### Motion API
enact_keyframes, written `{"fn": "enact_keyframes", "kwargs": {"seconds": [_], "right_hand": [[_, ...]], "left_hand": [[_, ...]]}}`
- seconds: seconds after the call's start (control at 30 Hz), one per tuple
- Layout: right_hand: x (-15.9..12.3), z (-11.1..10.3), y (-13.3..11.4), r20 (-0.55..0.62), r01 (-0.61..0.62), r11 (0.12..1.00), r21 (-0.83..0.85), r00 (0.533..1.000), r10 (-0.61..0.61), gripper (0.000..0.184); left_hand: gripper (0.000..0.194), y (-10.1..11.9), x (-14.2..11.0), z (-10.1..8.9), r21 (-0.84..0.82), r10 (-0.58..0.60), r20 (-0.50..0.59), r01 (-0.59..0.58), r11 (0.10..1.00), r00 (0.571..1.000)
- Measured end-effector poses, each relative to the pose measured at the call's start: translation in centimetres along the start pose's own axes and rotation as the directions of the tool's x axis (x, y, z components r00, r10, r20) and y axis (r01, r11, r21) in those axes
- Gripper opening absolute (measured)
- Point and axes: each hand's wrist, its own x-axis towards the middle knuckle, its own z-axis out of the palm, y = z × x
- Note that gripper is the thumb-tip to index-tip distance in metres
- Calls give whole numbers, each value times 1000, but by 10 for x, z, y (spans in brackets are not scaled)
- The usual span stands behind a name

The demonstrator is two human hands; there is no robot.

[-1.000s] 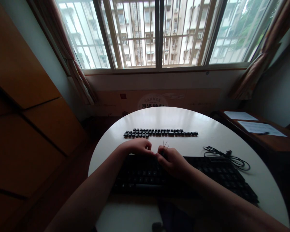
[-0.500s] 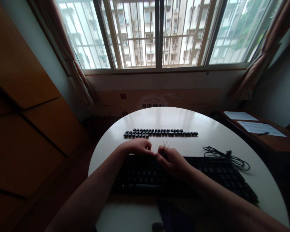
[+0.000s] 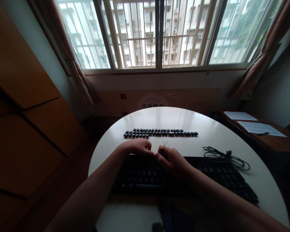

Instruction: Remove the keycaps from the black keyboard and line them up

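Observation:
A black keyboard (image 3: 145, 186) lies across the table under both my forearms. Just above its back edge, my right hand (image 3: 170, 159) is closed round a wire keycap puller, whose thin wires (image 3: 166, 144) stick up over the fist; its handle is hidden in the palm. My left hand (image 3: 141, 146) is bent inward with its fingers pinched, the tips meeting my right fingertips. What lies between those tips is too small and dark to make out. Behind the hands, loose black keycaps (image 3: 159, 132) stand in rows.
The round white table (image 3: 178, 117) carries a coiled black cable (image 3: 234, 159) at the keyboard's back right. Dark purple material (image 3: 175, 216) lies at the front edge. A brown side table (image 3: 280, 143) with papers (image 3: 261, 128) and a pen stands at right, a wooden cabinet (image 3: 26, 135) at left.

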Motion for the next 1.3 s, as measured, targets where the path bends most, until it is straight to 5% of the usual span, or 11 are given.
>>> {"fn": "enact_keyframes", "kwargs": {"seconds": [0.7, 1.07, 1.3], "right_hand": [[0, 3, 6, -108, -48, 994, 94, 992, 58, 20], [2, 3, 7, -58, -81, 995, 57, 995, 84, 19], [-1, 2, -1, 30, 3, 999, -54, 1000, -1, 14]], "left_hand": [[46, -1, 1, 1, -19, -7, -10, 6, 1000, 1000], [48, -2, 1, 1, -15, 4, -9, -4, 1000, 1000], [44, -1, 1, 0, -1, 18, -8, -18, 1000, 1000]]}}
